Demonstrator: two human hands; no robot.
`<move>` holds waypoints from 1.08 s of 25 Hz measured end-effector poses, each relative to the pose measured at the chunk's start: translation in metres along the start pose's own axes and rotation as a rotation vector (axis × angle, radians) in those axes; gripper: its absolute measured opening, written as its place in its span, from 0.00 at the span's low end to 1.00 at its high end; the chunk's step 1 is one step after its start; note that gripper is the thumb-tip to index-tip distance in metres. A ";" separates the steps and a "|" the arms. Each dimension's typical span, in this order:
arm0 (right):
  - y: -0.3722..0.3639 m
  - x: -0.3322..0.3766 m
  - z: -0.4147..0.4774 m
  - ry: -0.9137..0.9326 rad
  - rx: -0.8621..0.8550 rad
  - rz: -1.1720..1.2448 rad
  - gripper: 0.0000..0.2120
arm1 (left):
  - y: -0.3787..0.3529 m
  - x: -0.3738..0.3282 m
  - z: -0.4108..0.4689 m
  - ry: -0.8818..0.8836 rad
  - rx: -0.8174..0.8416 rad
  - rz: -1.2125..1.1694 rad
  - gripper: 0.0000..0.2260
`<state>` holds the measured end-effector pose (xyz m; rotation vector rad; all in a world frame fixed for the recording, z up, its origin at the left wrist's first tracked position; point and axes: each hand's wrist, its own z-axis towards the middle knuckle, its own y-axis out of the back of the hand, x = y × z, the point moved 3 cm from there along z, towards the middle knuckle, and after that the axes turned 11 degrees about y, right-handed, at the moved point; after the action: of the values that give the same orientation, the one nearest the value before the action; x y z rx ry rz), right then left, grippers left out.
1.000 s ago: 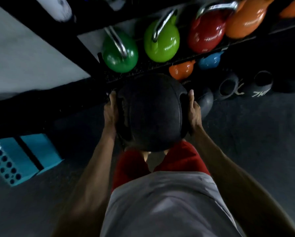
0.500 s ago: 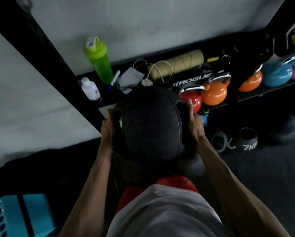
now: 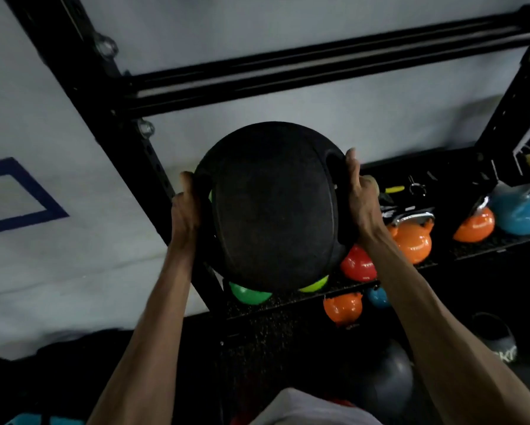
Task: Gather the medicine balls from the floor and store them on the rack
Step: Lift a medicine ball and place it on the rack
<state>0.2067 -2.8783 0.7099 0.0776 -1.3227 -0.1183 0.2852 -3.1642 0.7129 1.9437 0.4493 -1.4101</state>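
A black medicine ball (image 3: 272, 207) with side handle cut-outs is held up in front of the black rack (image 3: 141, 154). My left hand (image 3: 185, 210) grips its left handle and my right hand (image 3: 360, 197) grips its right handle. The ball sits at about the height of the middle shelf, below the rack's upper rails (image 3: 303, 72). It hides part of the shelf behind it. A second dark grey ball (image 3: 386, 381) lies low on the floor by the rack's foot.
Kettlebells fill the shelf (image 3: 441, 259): green ones (image 3: 248, 294) under the ball, a red one (image 3: 358, 265), orange ones (image 3: 412, 237) and a blue one (image 3: 521, 213) to the right. A black kettlebell (image 3: 493, 338) stands on the floor at the right. A pale wall lies behind.
Both hands have lifted the black ball from knee height up to shelf height, and my view has tilted upward so the rack's upper rails now show.
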 end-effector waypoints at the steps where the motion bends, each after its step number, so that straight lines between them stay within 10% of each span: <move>1: 0.000 0.009 0.004 0.015 0.004 0.001 0.40 | 0.006 -0.014 -0.008 -0.009 0.002 -0.056 0.29; 27: -0.061 0.250 0.156 0.625 0.079 0.178 0.40 | 0.103 -0.245 0.040 -0.442 -0.168 -0.400 0.32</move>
<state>0.1134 -2.9696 0.9808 0.0565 -0.7047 0.1058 0.2360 -3.2374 0.9670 1.3986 0.7412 -1.9261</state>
